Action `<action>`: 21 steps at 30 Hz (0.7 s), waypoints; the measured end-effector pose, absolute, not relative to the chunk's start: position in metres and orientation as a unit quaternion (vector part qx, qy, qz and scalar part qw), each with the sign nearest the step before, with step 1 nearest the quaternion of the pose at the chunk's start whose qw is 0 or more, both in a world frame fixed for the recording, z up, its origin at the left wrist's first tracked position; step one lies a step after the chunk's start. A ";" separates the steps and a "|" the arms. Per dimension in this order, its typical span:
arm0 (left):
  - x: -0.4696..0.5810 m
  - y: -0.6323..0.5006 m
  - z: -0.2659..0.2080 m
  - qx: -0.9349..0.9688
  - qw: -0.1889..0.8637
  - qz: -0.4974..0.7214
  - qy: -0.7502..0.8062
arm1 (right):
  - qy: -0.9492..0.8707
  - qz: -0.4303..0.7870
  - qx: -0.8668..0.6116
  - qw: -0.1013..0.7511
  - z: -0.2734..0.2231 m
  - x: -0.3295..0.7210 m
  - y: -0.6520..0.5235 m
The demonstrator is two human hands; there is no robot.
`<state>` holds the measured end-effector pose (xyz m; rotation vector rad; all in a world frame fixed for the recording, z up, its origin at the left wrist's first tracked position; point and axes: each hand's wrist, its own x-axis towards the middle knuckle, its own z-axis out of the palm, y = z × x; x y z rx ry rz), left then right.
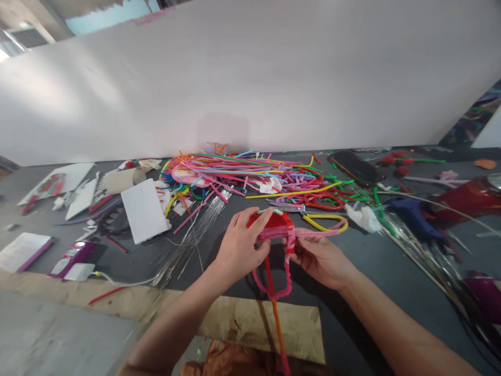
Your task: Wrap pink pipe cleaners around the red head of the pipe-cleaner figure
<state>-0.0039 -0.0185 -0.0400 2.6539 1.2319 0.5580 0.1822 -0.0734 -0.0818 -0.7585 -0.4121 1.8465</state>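
Close to the table's front edge, my left hand (245,243) grips a red and pink pipe-cleaner piece (290,235) from its left side, fingers over the top. A twisted pink loop hangs below it, and an orange pipe cleaner (277,318) trails down toward my lap. On the right side, my right hand (323,258) is closed in a pinch on a pink pipe cleaner (319,233) that sticks out to the right from the piece. My fingers partly hide the red part.
A heap of coloured pipe cleaners (242,169) lies behind my hands. Bare wires (195,235), a white box (144,211) and a purple device (72,259) are at left. At right are a phone (356,168), a blue glue gun (415,216) and a red can (469,198).
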 end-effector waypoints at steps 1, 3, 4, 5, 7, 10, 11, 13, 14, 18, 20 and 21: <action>-0.004 -0.019 -0.040 0.889 0.082 0.184 0.410 | -0.170 0.772 -0.316 0.525 -0.082 0.182 -0.074; -0.004 -0.021 -0.040 0.892 0.084 0.178 0.407 | -0.165 0.773 -0.315 0.526 -0.084 0.181 -0.075; -0.004 -0.021 -0.040 0.893 0.084 0.176 0.405 | -0.163 0.773 -0.316 0.526 -0.084 0.180 -0.076; -0.003 -0.021 -0.039 0.895 0.084 0.173 0.402 | -0.160 0.773 -0.316 0.526 -0.084 0.180 -0.076; -0.003 -0.022 -0.039 0.899 0.083 0.167 0.395 | -0.154 0.775 -0.321 0.522 -0.084 0.180 -0.077; -0.003 -0.021 -0.038 0.903 0.087 0.158 0.390 | -0.147 0.778 -0.328 0.515 -0.083 0.180 -0.077; -0.003 -0.021 -0.037 0.903 0.089 0.156 0.389 | -0.146 0.779 -0.328 0.514 -0.082 0.180 -0.076; -0.003 -0.022 -0.036 0.904 0.088 0.154 0.390 | -0.149 0.777 -0.322 0.520 -0.080 0.179 -0.076; -0.003 -0.022 -0.035 0.904 0.085 0.154 0.390 | -0.152 0.774 -0.320 0.524 -0.080 0.179 -0.076; -0.002 -0.023 -0.033 0.906 0.061 0.147 0.393 | -0.173 0.746 -0.337 0.548 -0.079 0.175 -0.076; -0.002 -0.025 -0.032 0.906 0.044 0.138 0.399 | -0.190 0.724 -0.350 0.564 -0.080 0.173 -0.075; -0.001 -0.025 -0.031 0.905 0.036 0.133 0.402 | -0.199 0.711 -0.356 0.572 -0.080 0.172 -0.075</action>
